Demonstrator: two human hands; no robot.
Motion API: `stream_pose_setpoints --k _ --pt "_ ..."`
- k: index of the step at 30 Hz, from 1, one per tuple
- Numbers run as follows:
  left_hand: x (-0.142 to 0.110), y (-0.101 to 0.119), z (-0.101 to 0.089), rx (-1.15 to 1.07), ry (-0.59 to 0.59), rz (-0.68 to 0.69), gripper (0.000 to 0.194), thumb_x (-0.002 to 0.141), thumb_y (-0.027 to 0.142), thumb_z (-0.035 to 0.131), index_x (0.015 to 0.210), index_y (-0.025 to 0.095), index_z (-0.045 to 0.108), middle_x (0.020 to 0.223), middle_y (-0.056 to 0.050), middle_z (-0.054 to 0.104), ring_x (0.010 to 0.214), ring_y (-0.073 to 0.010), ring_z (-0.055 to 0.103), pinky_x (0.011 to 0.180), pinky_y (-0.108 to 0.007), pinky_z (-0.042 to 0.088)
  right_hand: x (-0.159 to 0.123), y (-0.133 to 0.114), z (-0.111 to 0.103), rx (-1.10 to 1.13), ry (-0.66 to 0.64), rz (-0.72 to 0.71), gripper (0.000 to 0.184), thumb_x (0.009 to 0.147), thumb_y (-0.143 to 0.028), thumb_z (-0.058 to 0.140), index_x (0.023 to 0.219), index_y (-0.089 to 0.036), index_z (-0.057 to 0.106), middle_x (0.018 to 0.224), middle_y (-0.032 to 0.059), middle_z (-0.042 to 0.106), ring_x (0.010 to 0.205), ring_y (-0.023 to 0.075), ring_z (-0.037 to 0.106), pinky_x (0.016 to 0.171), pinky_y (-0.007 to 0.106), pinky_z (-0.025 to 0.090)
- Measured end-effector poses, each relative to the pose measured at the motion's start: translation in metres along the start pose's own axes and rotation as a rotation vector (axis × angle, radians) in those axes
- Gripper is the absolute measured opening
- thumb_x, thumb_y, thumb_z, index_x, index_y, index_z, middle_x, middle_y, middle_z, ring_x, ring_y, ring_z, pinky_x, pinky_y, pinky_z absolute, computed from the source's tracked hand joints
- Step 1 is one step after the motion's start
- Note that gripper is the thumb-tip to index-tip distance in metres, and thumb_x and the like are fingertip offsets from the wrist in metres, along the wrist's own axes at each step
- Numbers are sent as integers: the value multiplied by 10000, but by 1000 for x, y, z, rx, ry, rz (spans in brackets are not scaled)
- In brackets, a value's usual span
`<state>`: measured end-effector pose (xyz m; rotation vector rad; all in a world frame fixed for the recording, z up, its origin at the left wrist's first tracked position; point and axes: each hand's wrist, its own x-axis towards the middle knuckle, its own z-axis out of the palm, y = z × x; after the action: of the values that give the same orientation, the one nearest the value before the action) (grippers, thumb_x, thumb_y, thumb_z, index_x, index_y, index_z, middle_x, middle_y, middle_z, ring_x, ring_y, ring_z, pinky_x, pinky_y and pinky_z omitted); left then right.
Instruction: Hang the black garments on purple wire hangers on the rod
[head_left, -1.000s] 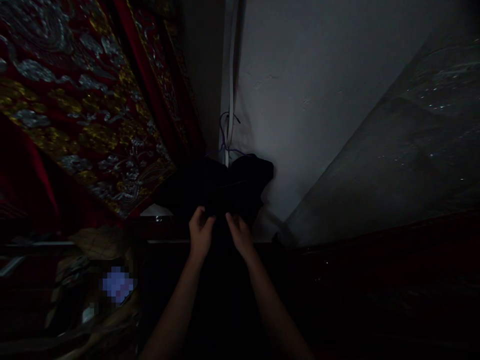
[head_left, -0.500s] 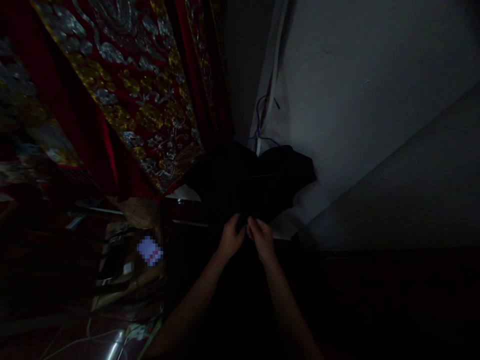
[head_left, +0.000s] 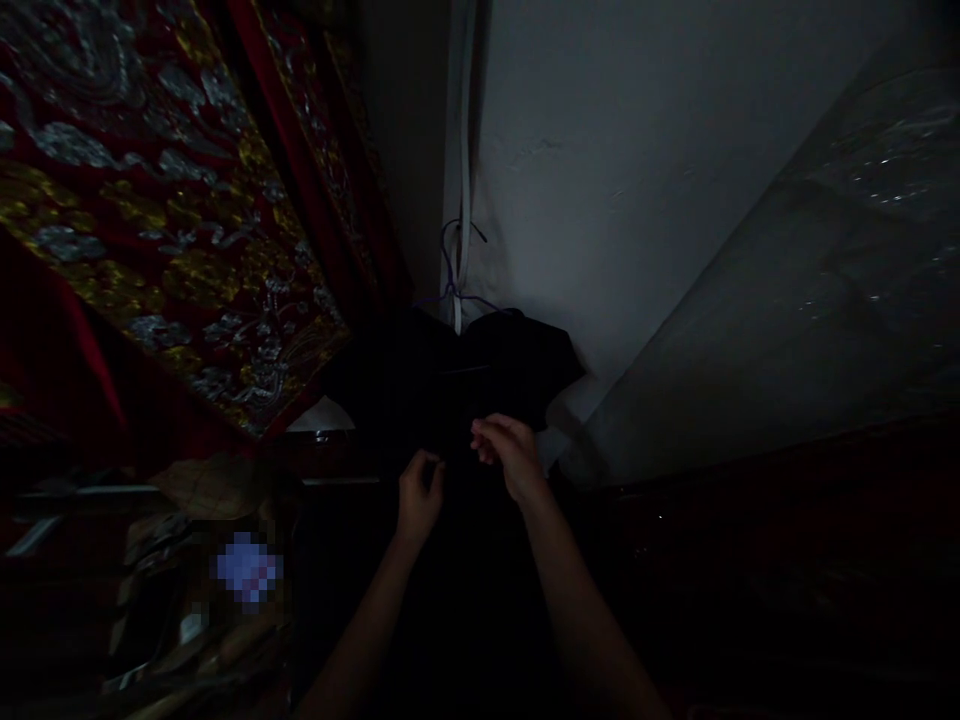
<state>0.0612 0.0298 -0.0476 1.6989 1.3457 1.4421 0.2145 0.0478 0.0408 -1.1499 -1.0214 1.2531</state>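
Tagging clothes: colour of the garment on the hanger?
The garment looks black; best seen in the head view.

At upper left hangs a red cloth [head_left: 191,205] thickly worked in shiny silver and gold patterns, with plain red folds at its lower left; near its right edge a pale strip [head_left: 466,130] runs down beside a grey wall [head_left: 637,150] marked with small scuffs. A hazy, glinting sheet [head_left: 832,300] with a slanting edge covers the wall's right part, above a dark reddish surface [head_left: 787,530]. At lower left, a tan bundle [head_left: 214,485] lies near a pixelated bluish patch [head_left: 247,568] and a small whitish object [head_left: 192,627], their details lost in shadow.
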Motion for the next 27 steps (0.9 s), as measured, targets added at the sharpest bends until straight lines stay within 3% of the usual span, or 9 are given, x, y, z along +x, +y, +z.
stream_pose_setpoints --k 3,5,8,11,18,23,27 --pt "0 3 2 -20 -10 18 104 937 270 540 919 189 604 874 -44 648 845 -191 631 783 -304 480 7 13 -1 -279 -143 36 396 741 -551 702 644 -171 642 562 17 647 435 102 514 437 221 360" --pt "0 5 4 -25 -11 30 123 943 264 534 945 186 630 907 -52 655 870 -192 636 796 -307 488 6 33 2 -389 -122 50 485 799 -634 622 628 -180 611 547 13 615 449 111 529 457 232 375" --pt "-1 4 4 -16 1 24 148 943 255 540 934 184 670 907 -59 667 875 -199 641 786 -313 493 -2 64 8 -360 -71 -5 539 872 -694 502 695 -193 591 588 2 594 485 118 539 493 243 400" --pt "-2 2 0 -16 9 12 151 933 253 560 918 188 695 889 -55 676 867 -202 648 781 -317 498 -10 80 11 -276 -83 -55 506 907 -679 473 786 -200 578 622 -10 585 507 118 533 513 244 415" --pt "-2 11 1 -19 -8 20 161 913 226 567 819 190 693 797 -34 643 775 -185 627 715 -296 479 -19 73 4 -148 -116 -112 427 909 -598 554 736 -211 512 597 -31 555 508 103 515 511 227 403" --pt "-4 14 4 -11 -4 7 148 920 219 553 858 188 683 821 -35 639 794 -186 631 726 -295 477 -19 67 1 -103 -147 -29 451 864 -626 581 801 -181 628 573 -6 603 454 108 511 453 228 379" --pt "-6 15 1 0 -24 37 149 929 221 542 875 190 678 827 -34 629 799 -183 626 730 -291 478 -20 63 2 -157 -167 -86 395 889 -577 567 818 -193 620 597 -13 601 493 113 531 488 229 402"
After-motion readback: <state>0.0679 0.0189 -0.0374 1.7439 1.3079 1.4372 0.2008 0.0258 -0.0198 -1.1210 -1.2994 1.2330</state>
